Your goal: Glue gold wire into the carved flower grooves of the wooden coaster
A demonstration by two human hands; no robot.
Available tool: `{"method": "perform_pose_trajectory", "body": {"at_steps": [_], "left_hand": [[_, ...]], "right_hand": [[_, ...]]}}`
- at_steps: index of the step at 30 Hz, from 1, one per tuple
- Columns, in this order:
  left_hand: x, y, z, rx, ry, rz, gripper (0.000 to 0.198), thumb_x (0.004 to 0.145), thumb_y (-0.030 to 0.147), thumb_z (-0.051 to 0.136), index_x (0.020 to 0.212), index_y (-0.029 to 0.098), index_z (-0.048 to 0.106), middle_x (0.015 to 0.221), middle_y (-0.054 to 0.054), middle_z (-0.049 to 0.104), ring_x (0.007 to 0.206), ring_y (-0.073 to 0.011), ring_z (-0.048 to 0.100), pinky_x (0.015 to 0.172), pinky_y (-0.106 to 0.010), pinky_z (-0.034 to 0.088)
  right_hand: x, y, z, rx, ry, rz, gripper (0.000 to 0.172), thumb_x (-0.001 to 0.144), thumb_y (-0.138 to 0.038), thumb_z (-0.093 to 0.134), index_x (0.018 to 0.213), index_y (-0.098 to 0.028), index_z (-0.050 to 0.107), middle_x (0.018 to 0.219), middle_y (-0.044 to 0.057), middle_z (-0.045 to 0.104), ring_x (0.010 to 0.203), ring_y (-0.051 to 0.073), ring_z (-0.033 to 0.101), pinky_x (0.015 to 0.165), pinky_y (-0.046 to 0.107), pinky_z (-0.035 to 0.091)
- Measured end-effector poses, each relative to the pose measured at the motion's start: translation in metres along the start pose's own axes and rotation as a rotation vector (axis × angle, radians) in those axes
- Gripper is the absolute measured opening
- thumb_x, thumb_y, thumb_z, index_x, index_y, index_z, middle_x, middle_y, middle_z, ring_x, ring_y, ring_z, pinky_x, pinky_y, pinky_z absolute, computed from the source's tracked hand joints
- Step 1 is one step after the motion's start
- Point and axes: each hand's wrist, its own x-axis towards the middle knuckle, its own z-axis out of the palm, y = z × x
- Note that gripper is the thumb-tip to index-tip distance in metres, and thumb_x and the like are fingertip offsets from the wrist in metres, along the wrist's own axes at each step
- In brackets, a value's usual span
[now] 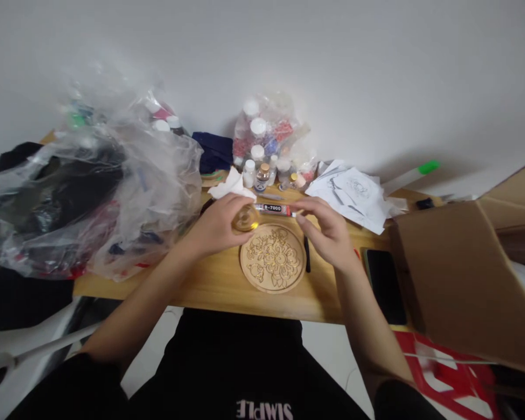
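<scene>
The left hand (221, 224) is curled shut around a small round amber-yellow container (245, 219), held just above the far edge of a round pale wooden disc carved with a raised flower pattern (273, 258). The disc lies flat on the light wooden table (210, 286), near its front edge and right in front of the person. Just beyond the disc, a slim glue tube with a red, black and white label (275, 208) spans the gap between the two hands. The right hand (328, 233) has its thumb and forefinger closed in a pinch on the tube's right end, with the other fingers loosely bent; whether the tube also rests on the table cannot be told. A thin black stick (307, 254) lies just beside the disc on its right. Behind the hands are a crumpled white tissue (231, 185), a cluster of small white-capped bottles (262, 169) and sheets of white paper with line drawings (352, 195). Large clear plastic bags (91, 198) are heaped on the left, and a brown cardboard box (459, 280) stands on the right beside a flat black phone (384, 284). The step in hand looks like readying glue and filling for the carved disc. A next move would call for a steady nozzle over the narrow grooves and a level container
</scene>
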Motion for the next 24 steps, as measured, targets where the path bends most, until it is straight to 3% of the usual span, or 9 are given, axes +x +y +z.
{"method": "perform_pose_trajectory", "body": {"at_steps": [3, 7, 14, 19, 22, 24], "left_hand": [[0.018, 0.003, 0.003, 0.043, -0.098, 0.187, 0.047, 0.077, 0.023, 0.060, 0.123, 0.014, 0.050, 0.120, -0.009, 0.054, 0.115, -0.0220, 0.052, 0.100, -0.036, 0.043], [0.023, -0.003, 0.009, 0.023, -0.125, 0.245, 0.047, 0.078, 0.022, 0.058, 0.123, 0.011, 0.050, 0.124, -0.010, 0.051, 0.120, -0.0227, 0.049, 0.104, -0.037, 0.041], [0.018, -0.008, 0.009, -0.063, -0.115, 0.195, 0.046, 0.078, 0.021, 0.060, 0.122, 0.012, 0.051, 0.123, -0.009, 0.053, 0.119, -0.0197, 0.050, 0.106, -0.033, 0.039], [0.010, -0.011, 0.001, -0.044, -0.105, 0.154, 0.047, 0.078, 0.027, 0.063, 0.122, 0.014, 0.051, 0.124, -0.008, 0.052, 0.118, -0.0208, 0.050, 0.104, -0.035, 0.041], [-0.001, -0.010, -0.003, -0.035, -0.126, 0.123, 0.044, 0.079, 0.029, 0.061, 0.120, 0.017, 0.052, 0.125, -0.007, 0.052, 0.118, -0.0208, 0.050, 0.104, -0.035, 0.041], [-0.011, -0.010, -0.005, -0.043, -0.144, 0.073, 0.044, 0.079, 0.026, 0.059, 0.121, 0.019, 0.051, 0.125, -0.005, 0.052, 0.118, -0.0208, 0.050, 0.105, -0.036, 0.040]], "right_hand": [[0.025, -0.004, 0.012, -0.236, -0.231, -0.134, 0.035, 0.085, -0.016, 0.045, 0.116, -0.024, 0.059, 0.115, 0.006, 0.064, 0.109, 0.021, 0.057, 0.096, 0.043, 0.043], [0.036, 0.016, 0.022, -0.378, -0.333, -0.062, 0.043, 0.083, -0.012, 0.043, 0.124, -0.020, 0.054, 0.116, 0.008, 0.064, 0.107, 0.024, 0.059, 0.092, 0.045, 0.044], [0.029, 0.029, 0.025, -0.257, -0.321, 0.068, 0.034, 0.086, -0.018, 0.046, 0.117, -0.019, 0.059, 0.112, 0.007, 0.067, 0.099, 0.022, 0.063, 0.086, 0.039, 0.048], [0.049, 0.022, 0.029, -0.037, -0.282, 0.204, 0.040, 0.086, -0.042, 0.052, 0.117, -0.017, 0.058, 0.110, 0.008, 0.066, 0.089, 0.018, 0.063, 0.079, 0.034, 0.050], [0.073, 0.015, 0.036, -0.092, -0.425, 0.242, 0.036, 0.084, -0.046, 0.054, 0.106, -0.019, 0.063, 0.092, 0.005, 0.069, 0.077, 0.017, 0.063, 0.073, 0.032, 0.050], [0.086, 0.011, 0.044, -0.113, -0.543, 0.303, 0.023, 0.082, -0.035, 0.060, 0.097, -0.018, 0.064, 0.077, 0.003, 0.068, 0.059, 0.014, 0.061, 0.063, 0.031, 0.050]]}}
